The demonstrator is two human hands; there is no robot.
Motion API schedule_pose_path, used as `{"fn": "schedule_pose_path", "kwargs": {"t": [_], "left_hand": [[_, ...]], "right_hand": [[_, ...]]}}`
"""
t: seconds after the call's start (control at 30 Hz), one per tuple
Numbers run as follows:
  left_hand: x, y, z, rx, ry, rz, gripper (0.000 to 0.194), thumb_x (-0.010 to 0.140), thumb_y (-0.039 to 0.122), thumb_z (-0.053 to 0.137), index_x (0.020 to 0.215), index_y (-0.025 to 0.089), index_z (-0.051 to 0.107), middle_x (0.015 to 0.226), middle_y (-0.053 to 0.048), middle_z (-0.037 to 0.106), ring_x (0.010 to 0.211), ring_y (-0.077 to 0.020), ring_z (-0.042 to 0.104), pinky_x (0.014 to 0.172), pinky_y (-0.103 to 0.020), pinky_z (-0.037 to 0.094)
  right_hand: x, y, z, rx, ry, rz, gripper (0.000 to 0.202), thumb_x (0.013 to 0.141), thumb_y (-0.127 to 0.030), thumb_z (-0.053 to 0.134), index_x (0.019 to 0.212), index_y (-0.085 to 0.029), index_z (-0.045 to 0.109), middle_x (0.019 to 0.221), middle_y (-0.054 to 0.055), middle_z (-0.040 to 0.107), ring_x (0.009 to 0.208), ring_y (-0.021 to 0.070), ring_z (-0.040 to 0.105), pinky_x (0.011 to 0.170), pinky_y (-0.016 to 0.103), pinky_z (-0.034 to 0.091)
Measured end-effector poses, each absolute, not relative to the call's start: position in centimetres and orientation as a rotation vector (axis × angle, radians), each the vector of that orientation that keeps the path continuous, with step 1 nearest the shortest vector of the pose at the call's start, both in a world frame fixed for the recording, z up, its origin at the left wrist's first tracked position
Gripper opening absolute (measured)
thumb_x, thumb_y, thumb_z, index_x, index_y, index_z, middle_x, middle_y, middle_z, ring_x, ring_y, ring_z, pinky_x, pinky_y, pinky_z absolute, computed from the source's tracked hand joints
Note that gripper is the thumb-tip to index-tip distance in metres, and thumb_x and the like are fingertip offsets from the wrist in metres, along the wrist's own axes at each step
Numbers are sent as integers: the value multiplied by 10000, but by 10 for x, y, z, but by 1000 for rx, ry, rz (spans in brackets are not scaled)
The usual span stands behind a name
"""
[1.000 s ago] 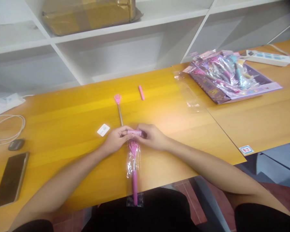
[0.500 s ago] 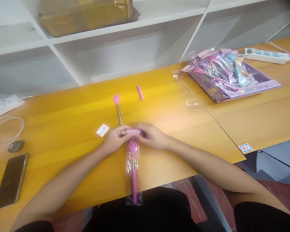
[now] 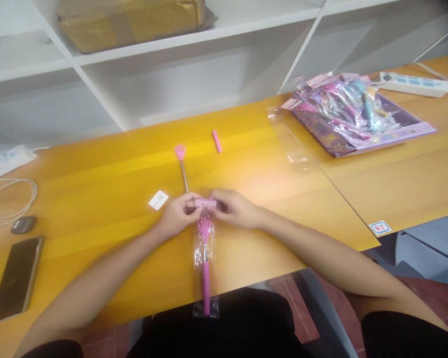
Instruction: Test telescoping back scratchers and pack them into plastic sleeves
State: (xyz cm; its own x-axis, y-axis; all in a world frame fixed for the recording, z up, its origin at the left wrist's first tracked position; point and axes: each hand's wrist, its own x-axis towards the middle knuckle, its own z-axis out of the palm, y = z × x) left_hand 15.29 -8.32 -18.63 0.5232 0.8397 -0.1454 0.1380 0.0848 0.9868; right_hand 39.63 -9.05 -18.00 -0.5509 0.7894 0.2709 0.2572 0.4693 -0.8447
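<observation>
Pink bagged scratcher [image 3: 206, 288] runs fore-and-aft, claw [image 3: 204, 227] toward the hands [image 3: 177, 215].

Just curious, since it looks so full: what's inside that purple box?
The purple box holds a heap of plastic-wrapped items, pink, blue and yellow among them; whatever lies beneath the heap is covered.

The near end of the metal rod [image 3: 184, 178] is hidden by the left hand [image 3: 177, 214]. Both ends of the pink card [image 3: 205, 203] are covered by that hand and the right hand [image 3: 234, 209]. Print on the white label [image 3: 158, 200], left of the left hand, cannot be read. Beyond both hands, the taped package [image 3: 130, 22] is cut off by the top edge.
</observation>
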Motion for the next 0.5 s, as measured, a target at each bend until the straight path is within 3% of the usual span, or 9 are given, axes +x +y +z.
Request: {"fn": "schedule_pose_path", "kwargs": {"t": [0.5], "left_hand": [[154,-81,-183,1435,943,677,237,867,214,692,1097,165,711,879,-25,806,721,-151,707,702,-250,508]], "right_hand": [[400,-89,-179,-863,-2025,1109,54,950,-223,606,942,-210,553,734,-51,546,620,113,469,591,234,359]]}}
